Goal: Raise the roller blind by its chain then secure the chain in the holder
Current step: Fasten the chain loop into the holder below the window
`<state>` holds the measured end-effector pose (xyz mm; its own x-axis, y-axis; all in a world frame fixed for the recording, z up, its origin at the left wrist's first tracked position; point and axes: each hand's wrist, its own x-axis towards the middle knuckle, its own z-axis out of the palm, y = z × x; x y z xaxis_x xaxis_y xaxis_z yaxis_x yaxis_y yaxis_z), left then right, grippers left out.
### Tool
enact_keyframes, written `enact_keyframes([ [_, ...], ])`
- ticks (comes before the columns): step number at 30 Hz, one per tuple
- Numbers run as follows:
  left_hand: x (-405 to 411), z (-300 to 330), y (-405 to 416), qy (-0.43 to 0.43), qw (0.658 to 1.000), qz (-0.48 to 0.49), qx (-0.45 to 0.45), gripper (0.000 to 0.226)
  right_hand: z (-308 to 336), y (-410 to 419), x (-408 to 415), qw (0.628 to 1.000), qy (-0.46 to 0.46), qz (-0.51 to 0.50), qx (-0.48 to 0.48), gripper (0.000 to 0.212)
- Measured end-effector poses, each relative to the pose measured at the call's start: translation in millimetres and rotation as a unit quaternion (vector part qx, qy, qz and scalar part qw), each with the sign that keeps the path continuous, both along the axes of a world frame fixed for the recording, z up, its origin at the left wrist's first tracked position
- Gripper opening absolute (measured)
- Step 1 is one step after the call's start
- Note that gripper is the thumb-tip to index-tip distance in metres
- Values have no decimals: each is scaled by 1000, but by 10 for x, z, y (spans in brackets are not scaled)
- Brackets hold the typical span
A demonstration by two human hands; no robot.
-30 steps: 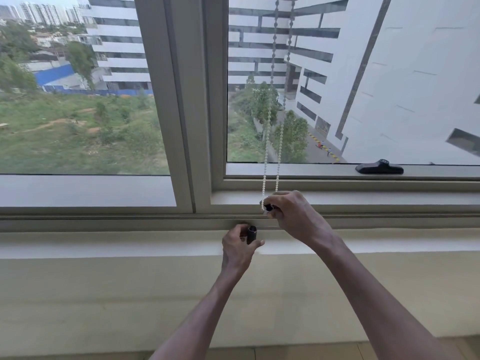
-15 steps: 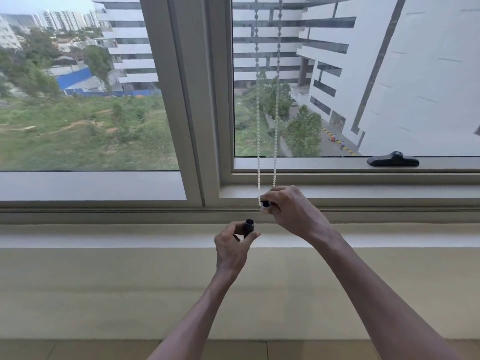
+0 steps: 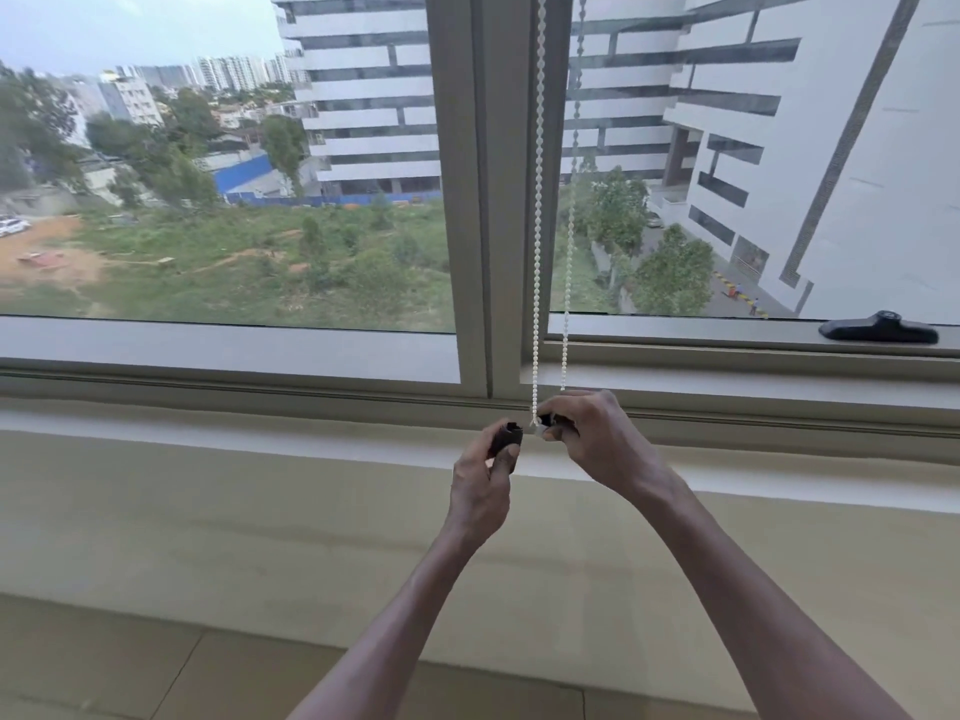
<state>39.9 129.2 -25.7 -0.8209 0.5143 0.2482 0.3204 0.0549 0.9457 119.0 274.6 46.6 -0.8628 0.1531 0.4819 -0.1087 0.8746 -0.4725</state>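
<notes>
A white bead chain (image 3: 538, 241) hangs as a double strand in front of the window mullion. Its bottom loop ends at a small black piece (image 3: 545, 421) pinched in my right hand (image 3: 592, 439), just below the sill edge. My left hand (image 3: 485, 478) holds a small black holder part (image 3: 508, 437) between thumb and fingers, a few centimetres left of the chain's lower end. The two black pieces are close together but apart. The blind itself is out of view above the frame.
A pale window frame and sill ledge (image 3: 260, 423) run across the view. A black window handle (image 3: 879, 327) lies on the right sash's lower rail. Below the ledge is a cream wall, then tiled floor (image 3: 156, 667).
My left hand has risen with the black part and come closer to my right hand at the chain's end. The camera view has shifted left and upward.
</notes>
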Motion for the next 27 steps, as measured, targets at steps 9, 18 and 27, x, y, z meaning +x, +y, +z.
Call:
enact_keyframes([
  [9,21,28,-390,2,1000,-13,-25,22,-65,-337,-93,999,36,22,-14,31],
  [18,-5,118,-496,14,1000,-2,-21,24,-57,-452,-168,999,21,24,-16,31],
  [27,-37,162,-581,24,999,-21,-33,24,-54,-519,-179,999,26,30,-18,32],
])
